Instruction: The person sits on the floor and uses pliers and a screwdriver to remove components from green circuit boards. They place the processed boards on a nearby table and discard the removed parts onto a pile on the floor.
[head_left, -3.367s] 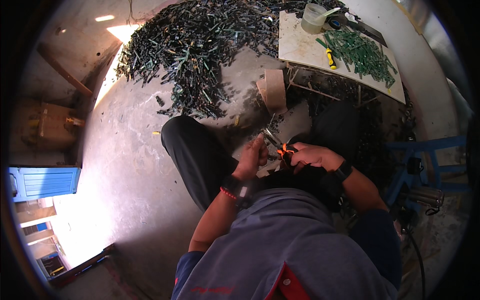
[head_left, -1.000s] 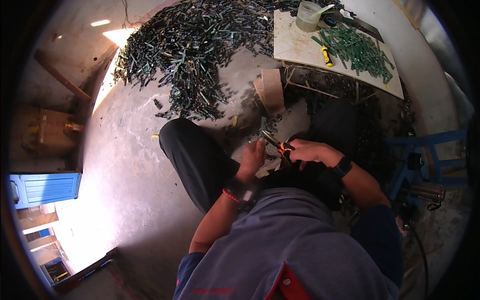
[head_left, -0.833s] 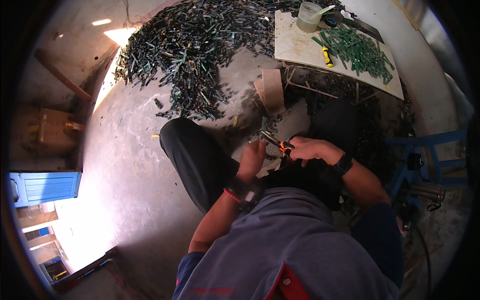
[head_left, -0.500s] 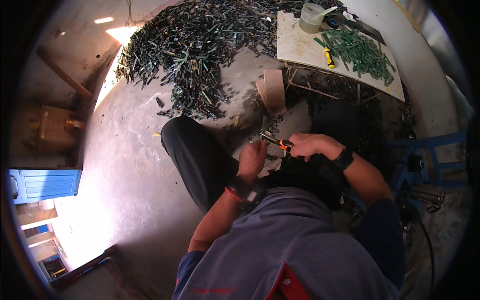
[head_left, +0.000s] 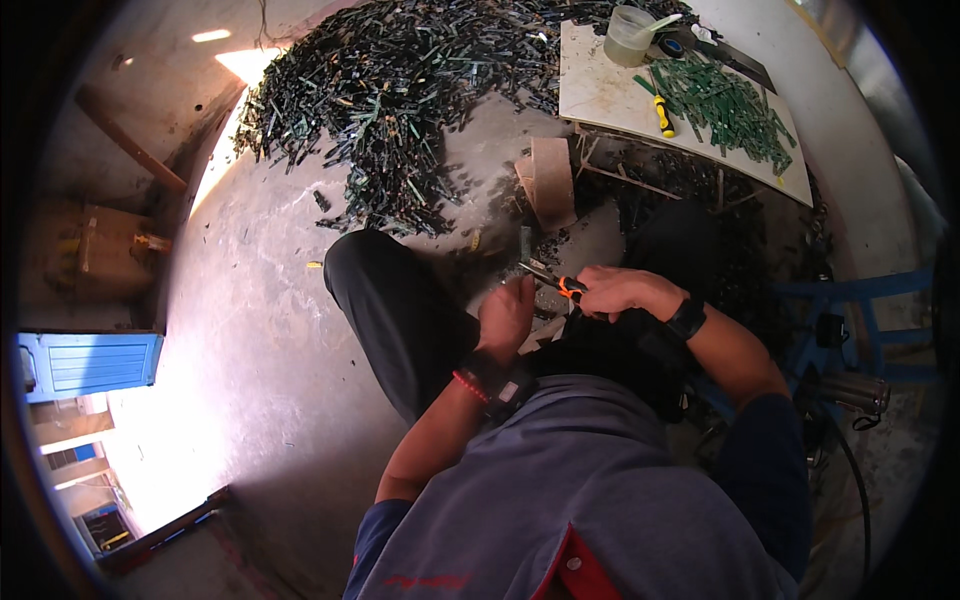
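Observation:
My right hand (head_left: 628,291) is wrapped round the orange-and-black handles of a pair of pliers (head_left: 569,286). Their metal jaws point left, to just above the fingertips of my left hand (head_left: 506,314). Those fingertips are pinched together; whatever sits between them is too small to make out. Just beyond the jaws shows a narrow dark green strip (head_left: 526,241). Whether it joins what my left fingers pinch, I cannot tell.
A large heap of dark strips (head_left: 395,110) covers the floor ahead. At the far right, a pale board (head_left: 600,95) bears green strips (head_left: 725,108), a yellow-and-black screwdriver (head_left: 663,117) and a plastic jug (head_left: 627,40). Bent cardboard (head_left: 551,180) stands before my knees. A blue metal frame (head_left: 860,290) is at right.
The green strip now shows slightly farther from me, apart from the plier jaws. Both hands stay nearly in place, and the pliers remain in my right hand.

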